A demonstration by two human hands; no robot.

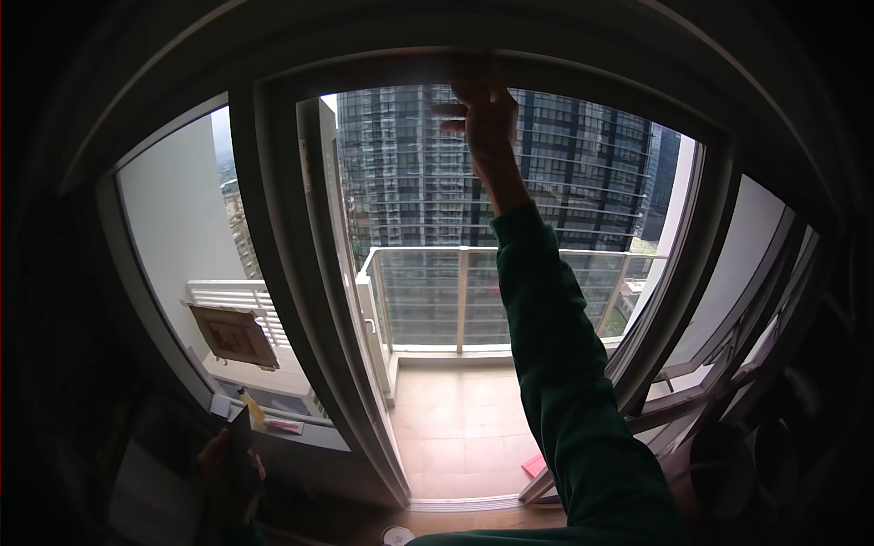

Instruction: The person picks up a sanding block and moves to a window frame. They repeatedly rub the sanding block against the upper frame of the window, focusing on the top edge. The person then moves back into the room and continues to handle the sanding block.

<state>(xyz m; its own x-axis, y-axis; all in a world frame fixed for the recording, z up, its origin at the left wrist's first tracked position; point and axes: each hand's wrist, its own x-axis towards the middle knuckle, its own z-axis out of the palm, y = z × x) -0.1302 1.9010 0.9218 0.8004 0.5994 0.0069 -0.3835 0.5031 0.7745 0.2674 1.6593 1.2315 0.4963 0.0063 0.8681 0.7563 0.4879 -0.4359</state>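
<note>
My right hand [490, 119], at the end of a raised green sleeve, reaches up to the top of the door frame [410, 72]. Some of its fingers stick out to the left; the upper ones blend into the shadow of the frame, and whether they grip anything cannot be told. At the lower left, my left hand [217, 456] is wrapped around a dark flat object [239, 440], held upright below the side window. Behind that object, a yellow bottle [252, 407] and a white and red tube [283, 426] lie or stand on the window sill [321, 437].
Beyond the open doorway is a tiled balcony floor [457, 423] with a glass railing [423, 300]. A pink item [533, 465] lies near the threshold. A brownish panel [235, 336] shows at the left window. At the right are open window frames [724, 355]. A round white object [397, 536] sits at the bottom.
</note>
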